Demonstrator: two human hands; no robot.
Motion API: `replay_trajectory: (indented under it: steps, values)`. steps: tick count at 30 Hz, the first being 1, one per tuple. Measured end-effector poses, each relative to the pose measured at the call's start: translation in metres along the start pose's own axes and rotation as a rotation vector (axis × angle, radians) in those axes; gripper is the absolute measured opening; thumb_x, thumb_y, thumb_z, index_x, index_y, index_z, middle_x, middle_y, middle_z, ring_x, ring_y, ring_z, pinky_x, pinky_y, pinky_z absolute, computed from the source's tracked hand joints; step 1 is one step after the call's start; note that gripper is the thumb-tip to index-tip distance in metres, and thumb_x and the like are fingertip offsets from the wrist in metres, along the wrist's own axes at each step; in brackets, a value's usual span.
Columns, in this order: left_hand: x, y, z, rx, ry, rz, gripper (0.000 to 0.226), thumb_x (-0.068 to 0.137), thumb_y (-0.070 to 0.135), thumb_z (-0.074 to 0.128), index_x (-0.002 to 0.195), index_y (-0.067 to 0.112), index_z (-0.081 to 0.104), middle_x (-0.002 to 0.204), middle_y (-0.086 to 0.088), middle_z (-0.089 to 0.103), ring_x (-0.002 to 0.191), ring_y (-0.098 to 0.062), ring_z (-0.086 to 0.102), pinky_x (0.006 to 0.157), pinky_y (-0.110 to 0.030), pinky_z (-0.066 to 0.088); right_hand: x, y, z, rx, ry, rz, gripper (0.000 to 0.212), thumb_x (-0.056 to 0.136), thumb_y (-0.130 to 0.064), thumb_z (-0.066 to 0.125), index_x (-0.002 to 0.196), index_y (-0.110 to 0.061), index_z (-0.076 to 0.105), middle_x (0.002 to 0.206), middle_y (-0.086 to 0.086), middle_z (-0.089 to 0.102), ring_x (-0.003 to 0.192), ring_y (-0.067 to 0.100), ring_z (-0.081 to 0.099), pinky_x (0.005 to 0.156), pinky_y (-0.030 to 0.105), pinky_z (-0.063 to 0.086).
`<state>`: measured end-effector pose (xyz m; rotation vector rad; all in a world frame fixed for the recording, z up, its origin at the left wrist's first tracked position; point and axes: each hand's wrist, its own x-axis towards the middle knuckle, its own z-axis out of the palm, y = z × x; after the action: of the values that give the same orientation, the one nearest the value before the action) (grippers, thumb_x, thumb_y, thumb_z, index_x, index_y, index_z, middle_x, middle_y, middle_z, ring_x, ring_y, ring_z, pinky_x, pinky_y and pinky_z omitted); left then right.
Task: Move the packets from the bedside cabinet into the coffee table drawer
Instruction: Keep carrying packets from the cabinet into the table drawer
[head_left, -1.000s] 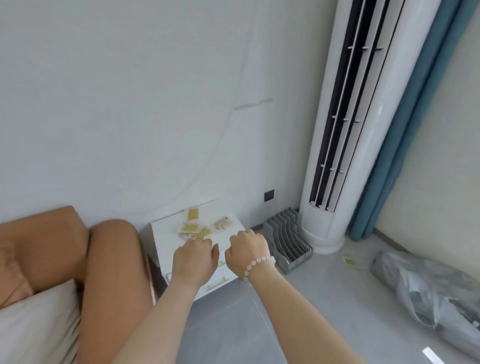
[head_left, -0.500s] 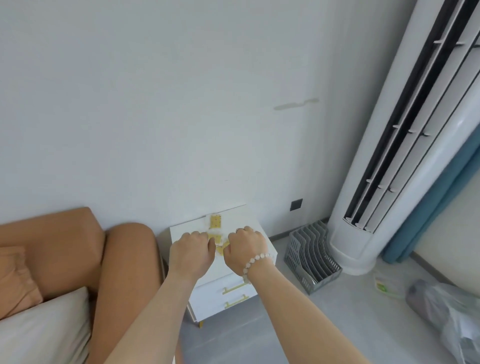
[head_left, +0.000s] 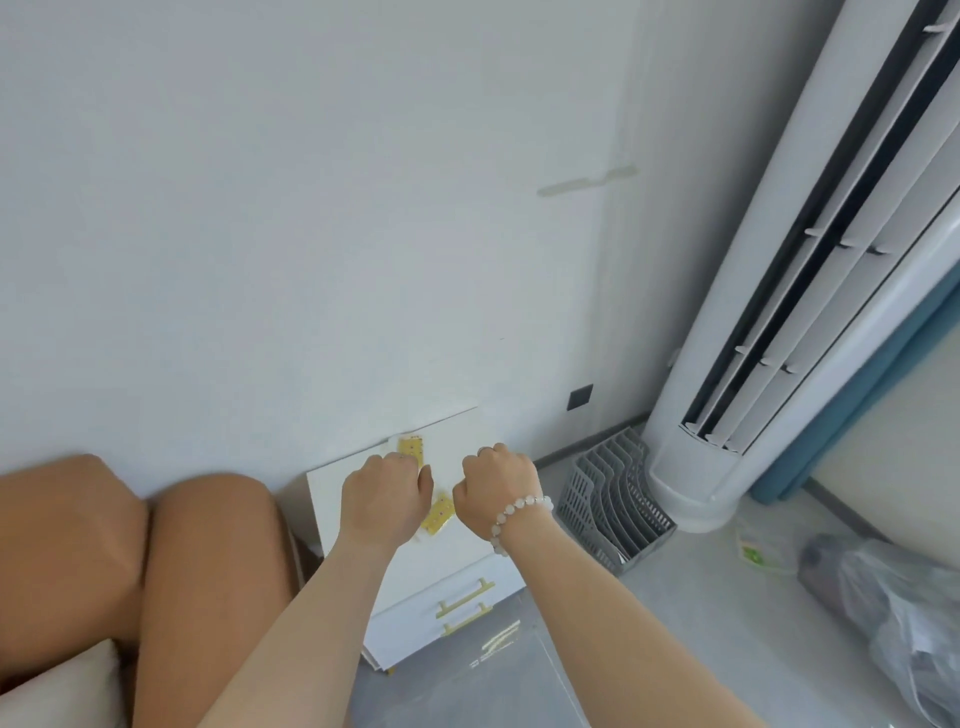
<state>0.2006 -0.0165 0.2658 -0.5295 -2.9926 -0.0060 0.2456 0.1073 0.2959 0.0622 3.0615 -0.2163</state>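
A tan leather sofa (head_left: 197, 545) with a cream fabric cushion (head_left: 57, 686) fills the lower left. Just right of it, against the wall, stands the white bedside cabinet (head_left: 460, 434). Its two front drawers, each with a gold bar handle (head_left: 466, 597), are closed.

Two packets can be seen on the cabinet top, both small yellow rectangles with pale edges and tiny dots. The far yellow packet (head_left: 412, 450) lies near the back edge, just beyond the knuckles of the left hand (head_left: 387, 499). The near yellow packet (head_left: 439, 514) lies tilted in the gap between the two hands, with one end hidden under the left hand.

The left hand is palm down with its fingers curled onto the top. Whether it grips a packet cannot be told. The right hand (head_left: 496, 488), with a white bead bracelet (head_left: 519, 512) on its wrist, is curled into a loose fist over the cabinet. What it holds, if anything, is hidden.

Further right on the floor is a grey plastic slotted file rack (head_left: 613, 499). Beyond it stand a tall white tower air conditioner (head_left: 779, 312) and a blue curtain (head_left: 857, 395). A grey translucent plastic bag (head_left: 893, 597) lies nearby, its contents unclear.
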Motion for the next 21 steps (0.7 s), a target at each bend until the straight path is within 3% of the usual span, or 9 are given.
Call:
replay_trajectory:
  steps: [6, 8, 10, 12, 16, 18, 21]
  values:
    - [0.057, 0.016, 0.026, -0.093, -0.005, -0.049, 0.036, 0.098, 0.033, 0.036, 0.082, 0.012, 0.061, 0.086, -0.003, 0.064, 0.085, -0.024, 0.059, 0.058, -0.03, 0.033, 0.062, 0.04, 0.014, 0.008, -0.036, 0.012, 0.018, 0.096, -0.02, 0.032, 0.083, -0.011, 0.042, 0.065, -0.001, 0.025, 0.082, 0.019, 0.035, 0.071, 0.029, 0.032]
    - [0.078, 0.014, 0.039, -0.158, -0.059, -0.078, 0.03, 0.09, 0.029, 0.055, 0.064, 0.016, 0.051, 0.064, -0.002, 0.055, 0.068, -0.024, 0.06, 0.048, -0.027, 0.028, 0.089, 0.05, 0.022, 0.026, -0.062, 0.009, 0.019, 0.096, -0.02, 0.031, 0.085, -0.012, 0.044, 0.066, 0.0, 0.027, 0.083, 0.019, 0.037, 0.072, 0.029, 0.032]
    - [0.104, 0.012, 0.056, -0.162, -0.045, -0.107, 0.05, 0.066, 0.021, 0.08, 0.05, 0.02, 0.032, 0.047, 0.005, 0.033, 0.041, -0.022, 0.051, 0.042, -0.016, 0.011, 0.117, 0.061, 0.029, 0.057, -0.091, -0.003, 0.021, 0.095, -0.02, 0.031, 0.088, -0.012, 0.049, 0.069, 0.001, 0.03, 0.085, 0.02, 0.04, 0.072, 0.03, 0.032]
    - [0.135, 0.013, 0.072, -0.208, -0.09, -0.133, 0.059, 0.056, 0.016, 0.085, 0.049, 0.021, 0.027, 0.043, 0.005, 0.028, 0.034, -0.022, 0.046, 0.045, -0.013, 0.01, 0.144, 0.079, 0.037, 0.085, -0.12, 0.009, 0.02, 0.094, -0.019, 0.032, 0.088, -0.013, 0.049, 0.067, 0.0, 0.028, 0.084, 0.019, 0.038, 0.072, 0.029, 0.032]
    - [0.172, 0.019, 0.097, -0.08, -0.177, -0.143, 0.039, 0.072, 0.023, 0.076, 0.051, 0.018, 0.042, 0.052, 0.007, 0.033, 0.044, -0.02, 0.047, 0.042, -0.021, 0.023, 0.196, 0.121, 0.058, 0.118, -0.206, 0.105, 0.018, 0.093, -0.017, 0.034, 0.09, -0.012, 0.051, 0.08, 0.002, 0.043, 0.089, 0.02, 0.045, 0.073, 0.028, 0.037]
    - [0.18, 0.016, 0.117, -0.053, -0.217, -0.207, 0.026, 0.085, 0.028, 0.063, 0.064, 0.015, 0.055, 0.062, 0.004, 0.041, 0.061, -0.022, 0.057, 0.049, -0.026, 0.031, 0.22, 0.136, 0.075, 0.12, -0.276, 0.149, 0.023, 0.093, -0.017, 0.036, 0.101, -0.01, 0.056, 0.096, 0.004, 0.052, 0.101, 0.02, 0.05, 0.073, 0.027, 0.037]
    - [0.185, 0.007, 0.143, -0.064, -0.263, -0.323, 0.031, 0.098, 0.034, 0.037, 0.087, 0.015, 0.059, 0.081, 0.003, 0.052, 0.089, -0.02, 0.059, 0.063, -0.028, 0.036, 0.246, 0.145, 0.112, 0.132, -0.38, 0.27, 0.03, 0.092, -0.021, 0.042, 0.118, -0.01, 0.052, 0.12, 0.005, 0.051, 0.113, 0.021, 0.047, 0.074, 0.027, 0.04]
